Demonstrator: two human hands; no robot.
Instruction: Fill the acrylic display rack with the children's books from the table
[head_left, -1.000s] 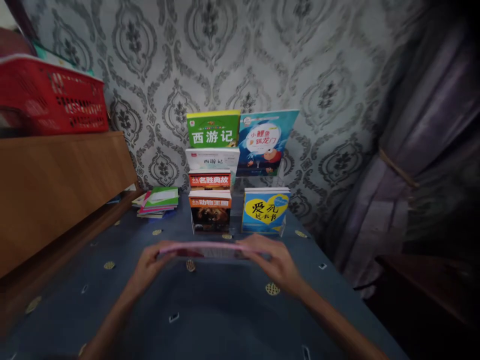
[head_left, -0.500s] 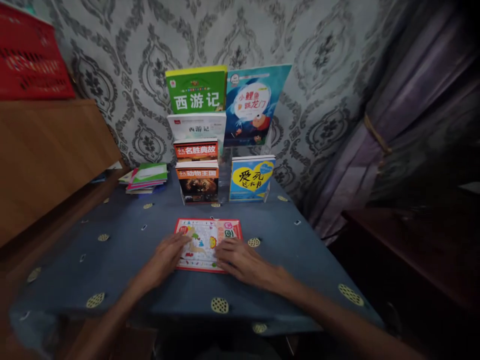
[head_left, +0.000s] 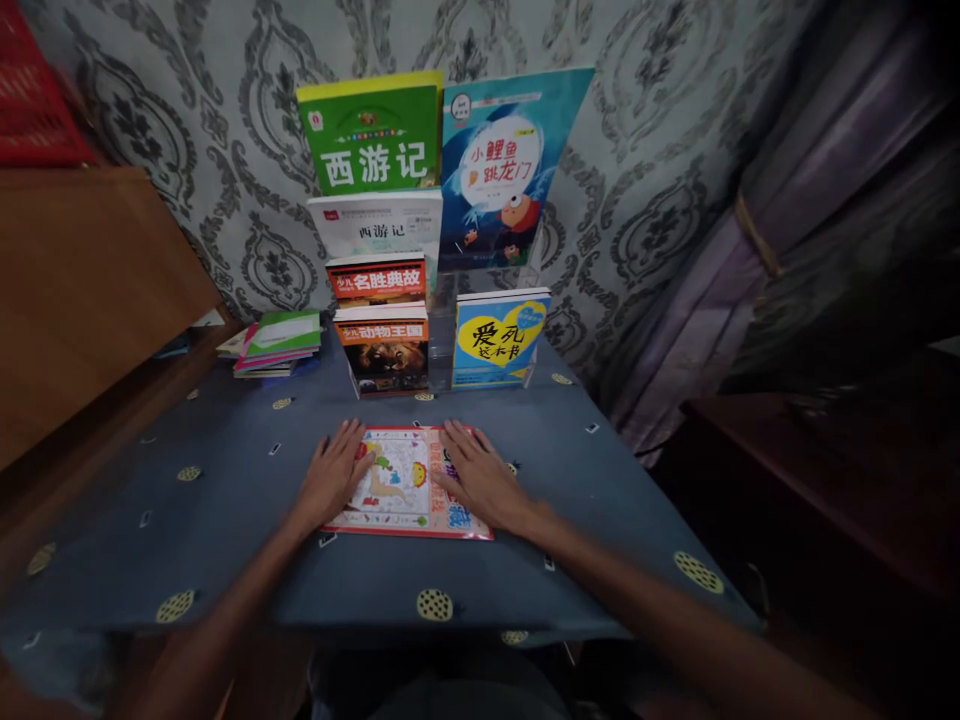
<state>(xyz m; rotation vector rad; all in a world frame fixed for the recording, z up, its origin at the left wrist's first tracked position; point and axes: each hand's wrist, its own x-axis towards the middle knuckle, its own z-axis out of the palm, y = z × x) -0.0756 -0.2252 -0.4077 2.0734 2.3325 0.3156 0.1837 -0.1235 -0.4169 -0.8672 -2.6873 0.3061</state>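
Note:
A closed picture book (head_left: 397,482) with a red border and small coloured drawings lies flat on the table in front of me. My left hand (head_left: 334,478) rests on its left side, fingers stretched forward and thumb over the cover. My right hand (head_left: 484,478) lies flat across its right side, fingers spread, covering part of the printed title. Neither hand is wrapped round the book. Beyond it stands a clear display rack (head_left: 444,335) holding a green book (head_left: 375,140), a white book (head_left: 379,225), and several others.
A stack of thin booklets (head_left: 281,340) lies at the table's back left. The blue patterned tablecloth (head_left: 247,540) covers the table. A wooden cabinet (head_left: 90,300) with a red basket (head_left: 37,100) on top stands at the left. A tied curtain (head_left: 697,310) hangs at the right.
Both hands have shifted outward on the picture book and flattened, with the right fingers now stretched toward its far edge. More of the cover's right part shows. The view has moved slightly closer.

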